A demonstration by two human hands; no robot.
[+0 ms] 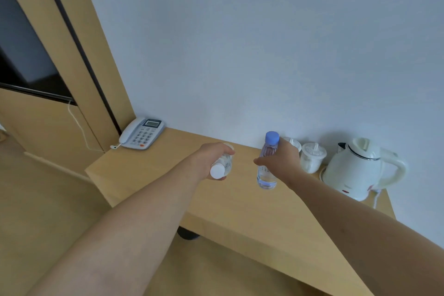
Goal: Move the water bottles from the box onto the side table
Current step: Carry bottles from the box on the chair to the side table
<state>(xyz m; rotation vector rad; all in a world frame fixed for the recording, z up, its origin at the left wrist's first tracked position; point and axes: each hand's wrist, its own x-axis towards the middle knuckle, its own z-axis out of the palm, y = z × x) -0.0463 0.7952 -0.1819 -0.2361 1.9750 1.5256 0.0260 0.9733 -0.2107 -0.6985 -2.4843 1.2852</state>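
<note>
Two bare forearms reach in from the bottom edge, one from the lower left and one from the lower right, and they stretch out over the side table (240,218), a light wooden top set against a pale wall; the left hand (211,158) curls round a clear bottle with a white cap (222,166), tipped so that the cap points back toward the camera, and its body is mostly hidden under the fingers; whether this bottle touches the tabletop I cannot tell; the right hand (281,161) grips a clear bottle with a blue cap (268,166), held upright, fingers wrapped round its middle and thumb showing on the near left side; clear water shows through its lower half, and its base sits at or just above the wood, too close to say which; both bottles are over the middle of the table, apart from one another; behind the right hand, by the wall, stand two white lidded cups (312,157), side by side, contents not visible; just right of them a white electric kettle (358,168) stands on its base with the lid down, handle to the right; at the far left corner of the table lies a grey desk telephone (141,133), its cord trailing off the edge.
</note>
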